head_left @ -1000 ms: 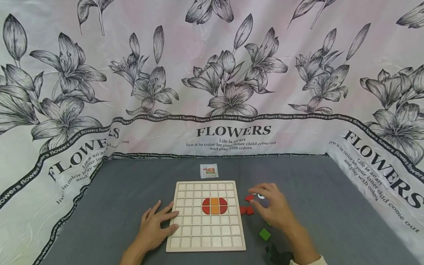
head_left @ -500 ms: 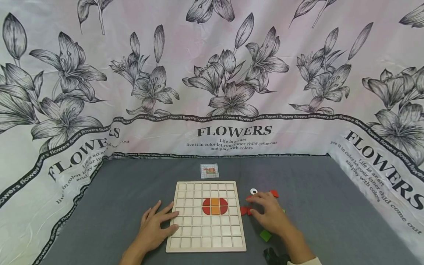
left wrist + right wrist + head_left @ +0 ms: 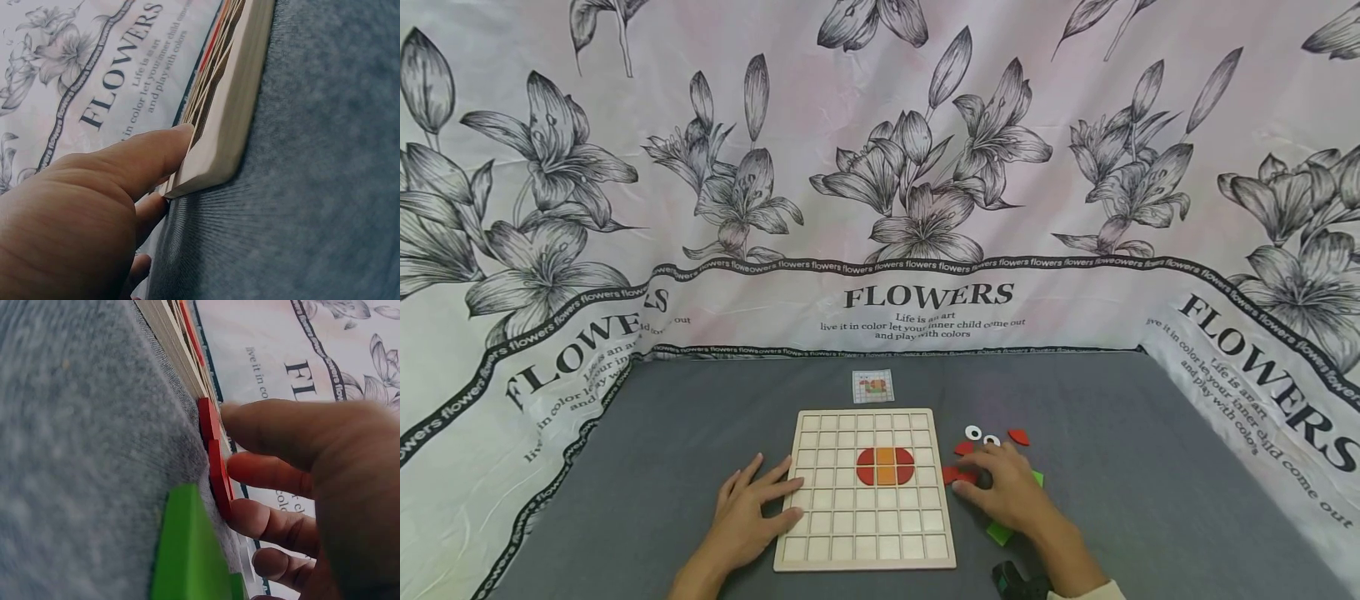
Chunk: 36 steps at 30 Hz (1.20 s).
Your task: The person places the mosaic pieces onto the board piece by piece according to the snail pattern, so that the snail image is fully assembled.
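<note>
A wooden grid board (image 3: 823, 546) lies flat on the grey cloth. Red quarter-round pieces (image 3: 866, 467) and orange squares (image 3: 886, 475) sit in its cells as one rounded block. My left hand (image 3: 741, 521) rests at the board's left edge, fingers spread and thumb on the frame. On the right side, my right hand (image 3: 1007, 487) hovers over loose red pieces (image 3: 219, 478) beside the board, thumb and forefinger apart with red showing between them. The other fingertips come down close to the red pieces in the right wrist view.
Beyond the right hand lie two white eye discs (image 3: 973, 432) and a red quarter-round piece (image 3: 1018, 437). Green pieces (image 3: 1000, 533) are partly under the hand. A small pattern card (image 3: 873, 386) lies behind the board. A black object (image 3: 1017, 581) shows beside the right wrist.
My right hand has moved left toward the board, over the red pieces, uncovering the eye discs and a red piece behind it. The left hand has stayed in place.
</note>
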Each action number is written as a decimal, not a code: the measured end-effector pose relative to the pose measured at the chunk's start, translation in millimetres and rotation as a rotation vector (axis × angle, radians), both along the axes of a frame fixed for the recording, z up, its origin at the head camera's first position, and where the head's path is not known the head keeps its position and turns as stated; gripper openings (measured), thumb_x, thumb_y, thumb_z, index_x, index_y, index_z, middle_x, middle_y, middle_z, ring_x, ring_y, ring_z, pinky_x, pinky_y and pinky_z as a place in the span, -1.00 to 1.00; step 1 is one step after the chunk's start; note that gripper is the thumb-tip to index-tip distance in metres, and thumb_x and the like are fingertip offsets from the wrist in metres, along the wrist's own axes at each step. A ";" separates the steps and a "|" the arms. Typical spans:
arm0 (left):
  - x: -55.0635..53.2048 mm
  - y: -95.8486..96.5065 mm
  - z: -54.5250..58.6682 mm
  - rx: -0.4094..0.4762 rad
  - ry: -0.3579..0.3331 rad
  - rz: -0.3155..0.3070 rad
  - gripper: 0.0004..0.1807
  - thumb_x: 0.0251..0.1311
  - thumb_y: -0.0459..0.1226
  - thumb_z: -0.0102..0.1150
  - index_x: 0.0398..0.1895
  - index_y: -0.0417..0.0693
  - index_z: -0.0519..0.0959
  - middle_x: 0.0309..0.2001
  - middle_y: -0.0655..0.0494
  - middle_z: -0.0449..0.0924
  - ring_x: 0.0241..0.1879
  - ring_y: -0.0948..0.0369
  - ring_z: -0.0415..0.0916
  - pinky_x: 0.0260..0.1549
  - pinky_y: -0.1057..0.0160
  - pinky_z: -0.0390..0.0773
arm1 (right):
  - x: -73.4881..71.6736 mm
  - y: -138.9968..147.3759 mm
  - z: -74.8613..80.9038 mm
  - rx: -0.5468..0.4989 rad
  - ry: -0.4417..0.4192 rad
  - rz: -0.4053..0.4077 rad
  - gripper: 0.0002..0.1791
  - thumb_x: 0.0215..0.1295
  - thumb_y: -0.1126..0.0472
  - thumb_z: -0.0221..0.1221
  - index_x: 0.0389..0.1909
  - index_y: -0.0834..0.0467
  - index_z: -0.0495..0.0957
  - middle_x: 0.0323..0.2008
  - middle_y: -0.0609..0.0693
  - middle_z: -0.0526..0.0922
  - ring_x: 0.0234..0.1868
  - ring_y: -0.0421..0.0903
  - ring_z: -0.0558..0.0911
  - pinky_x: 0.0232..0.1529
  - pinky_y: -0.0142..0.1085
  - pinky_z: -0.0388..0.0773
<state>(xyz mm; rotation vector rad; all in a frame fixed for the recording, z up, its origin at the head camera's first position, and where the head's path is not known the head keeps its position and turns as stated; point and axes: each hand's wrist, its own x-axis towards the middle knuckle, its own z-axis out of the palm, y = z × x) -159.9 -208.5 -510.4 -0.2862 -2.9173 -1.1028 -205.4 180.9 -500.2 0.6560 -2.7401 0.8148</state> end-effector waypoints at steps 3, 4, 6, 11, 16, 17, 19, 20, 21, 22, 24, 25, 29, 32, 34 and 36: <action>0.2 0.4 0.1 -0.002 0.006 0.000 -0.55 0.09 -0.04 0.38 0.09 0.14 0.66 0.35 0.16 0.32 0.44 -0.11 -0.12 0.30 -0.23 -0.30 | 0.2 1.1 1.6 0.035 -0.017 -0.014 -0.81 -0.02 0.10 0.44 -0.36 -0.12 0.65 -0.37 -0.30 0.49 -0.29 -0.18 0.38 -0.27 -0.08 0.35; 0.6 0.6 0.6 0.002 0.010 -0.002 -0.55 0.09 -0.04 0.38 0.09 0.14 0.66 0.35 0.15 0.32 0.44 -0.12 -0.12 0.30 -0.24 -0.30 | 0.4 1.2 1.7 0.040 -0.022 -0.013 -0.79 -0.05 0.14 0.44 -0.38 -0.13 0.64 -0.38 -0.31 0.48 -0.29 -0.19 0.38 -0.28 -0.10 0.34; 1.4 1.3 1.8 0.010 0.014 -0.005 -0.55 0.09 -0.03 0.38 0.08 0.14 0.66 0.34 0.14 0.33 0.43 -0.13 -0.12 0.29 -0.25 -0.30 | 0.6 1.5 1.8 0.049 -0.030 -0.014 -0.76 -0.09 0.17 0.43 -0.38 -0.15 0.64 -0.39 -0.33 0.48 -0.30 -0.20 0.38 -0.30 -0.15 0.30; 2.9 2.4 3.8 0.024 0.007 -0.009 -0.54 0.09 -0.03 0.39 0.09 0.15 0.66 0.34 0.13 0.34 0.43 -0.14 -0.13 0.29 -0.25 -0.31 | 2.6 1.6 0.9 0.052 -0.053 -0.014 -0.75 -0.08 0.19 0.44 -0.35 -0.14 0.66 -0.39 -0.34 0.50 -0.31 -0.22 0.38 -0.34 -0.23 0.22; 2.8 2.4 3.2 0.023 0.006 -0.004 -0.54 0.08 -0.03 0.39 0.09 0.16 0.66 0.34 0.14 0.33 0.44 -0.13 -0.12 0.29 -0.25 -0.30 | 2.5 2.0 0.4 0.065 -0.051 -0.030 -0.77 -0.08 0.15 0.48 -0.37 -0.11 0.66 -0.40 -0.33 0.50 -0.31 -0.22 0.39 -0.35 -0.23 0.24; 2.6 2.4 2.9 0.021 0.009 -0.002 -0.54 0.08 -0.04 0.39 0.09 0.16 0.66 0.34 0.14 0.33 0.44 -0.13 -0.12 0.29 -0.24 -0.30 | 2.4 2.1 0.9 0.061 -0.055 -0.030 -0.77 -0.07 0.14 0.48 -0.38 -0.10 0.66 -0.40 -0.33 0.50 -0.31 -0.22 0.39 -0.34 -0.21 0.26; 2.1 2.5 2.2 0.018 0.014 -0.001 -0.55 0.08 -0.05 0.40 0.09 0.15 0.66 0.34 0.14 0.34 0.43 -0.13 -0.12 0.29 -0.25 -0.29 | 2.2 2.0 1.9 0.045 -0.066 -0.032 -0.77 -0.06 0.13 0.49 -0.38 -0.10 0.65 -0.39 -0.32 0.51 -0.30 -0.21 0.40 -0.29 -0.16 0.31; 1.9 2.5 1.9 0.018 0.012 0.001 -0.55 0.08 -0.05 0.40 0.08 0.15 0.66 0.34 0.14 0.33 0.43 -0.13 -0.12 0.30 -0.24 -0.29 | 2.4 2.0 2.6 0.032 -0.071 -0.032 -0.77 -0.05 0.13 0.49 -0.39 -0.10 0.64 -0.39 -0.32 0.51 -0.29 -0.21 0.41 -0.26 -0.13 0.34; 1.8 2.5 1.6 0.017 0.011 0.002 -0.55 0.07 -0.06 0.40 0.08 0.14 0.66 0.34 0.14 0.33 0.43 -0.13 -0.12 0.30 -0.24 -0.29 | 2.7 1.8 3.2 0.018 -0.073 -0.032 -0.78 -0.05 0.13 0.49 -0.39 -0.10 0.63 -0.39 -0.32 0.51 -0.29 -0.21 0.41 -0.24 -0.11 0.36; 1.7 2.6 1.6 0.018 0.009 0.003 -0.55 0.07 -0.06 0.40 0.08 0.14 0.66 0.34 0.14 0.33 0.43 -0.13 -0.12 0.30 -0.24 -0.30 | 3.2 1.8 4.1 0.001 -0.070 -0.031 -0.78 -0.04 0.13 0.49 -0.39 -0.10 0.63 -0.39 -0.33 0.51 -0.29 -0.22 0.42 -0.23 -0.11 0.39; 1.8 2.8 1.5 0.018 0.003 0.004 -0.55 0.07 -0.07 0.40 0.08 0.13 0.66 0.34 0.14 0.32 0.44 -0.12 -0.13 0.31 -0.23 -0.31 | 4.2 1.6 5.7 -0.035 -0.040 -0.019 -0.78 -0.04 0.14 0.48 -0.38 -0.09 0.64 -0.40 -0.33 0.51 -0.30 -0.23 0.43 -0.24 -0.14 0.44; 2.0 2.8 1.4 0.018 0.001 0.003 -0.55 0.07 -0.08 0.40 0.08 0.12 0.67 0.34 0.13 0.32 0.44 -0.12 -0.13 0.31 -0.23 -0.31 | 4.9 1.3 6.6 -0.053 -0.011 -0.007 -0.78 -0.04 0.14 0.48 -0.37 -0.07 0.65 -0.40 -0.32 0.51 -0.31 -0.24 0.43 -0.25 -0.17 0.46; 1.9 3.0 1.2 0.016 0.003 0.005 -0.55 0.08 -0.08 0.40 0.08 0.11 0.66 0.34 0.13 0.33 0.44 -0.12 -0.13 0.31 -0.22 -0.31 | 8.3 -3.0 13.4 -0.109 0.123 0.054 -0.75 -0.06 0.15 0.49 -0.32 0.04 0.69 -0.43 -0.31 0.52 -0.35 -0.26 0.45 -0.36 -0.27 0.47; 1.5 2.9 1.0 0.018 0.005 0.006 -0.55 0.07 -0.09 0.40 0.08 0.12 0.67 0.34 0.12 0.33 0.44 -0.12 -0.13 0.30 -0.23 -0.31 | 11.3 -10.2 20.7 -0.133 0.196 0.103 -0.74 -0.08 0.18 0.49 -0.31 0.08 0.70 -0.42 -0.31 0.54 -0.34 -0.26 0.46 -0.31 -0.23 0.51; 1.1 2.4 0.6 0.016 0.003 0.006 -0.55 0.07 -0.09 0.40 0.08 0.12 0.66 0.34 0.12 0.32 0.44 -0.12 -0.13 0.30 -0.23 -0.31 | 13.1 -16.3 25.4 -0.147 0.237 0.137 -0.75 -0.09 0.21 0.50 -0.34 0.08 0.69 -0.42 -0.31 0.55 -0.34 -0.26 0.47 -0.30 -0.20 0.51; 0.8 1.8 0.5 0.011 -0.003 0.008 -0.55 0.08 -0.08 0.40 0.09 0.13 0.66 0.35 0.14 0.32 0.44 -0.11 -0.14 0.31 -0.22 -0.32 | 14.9 -22.9 29.2 -0.161 0.264 0.170 -0.75 -0.10 0.23 0.50 -0.35 0.08 0.69 -0.43 -0.30 0.54 -0.35 -0.25 0.48 -0.30 -0.19 0.50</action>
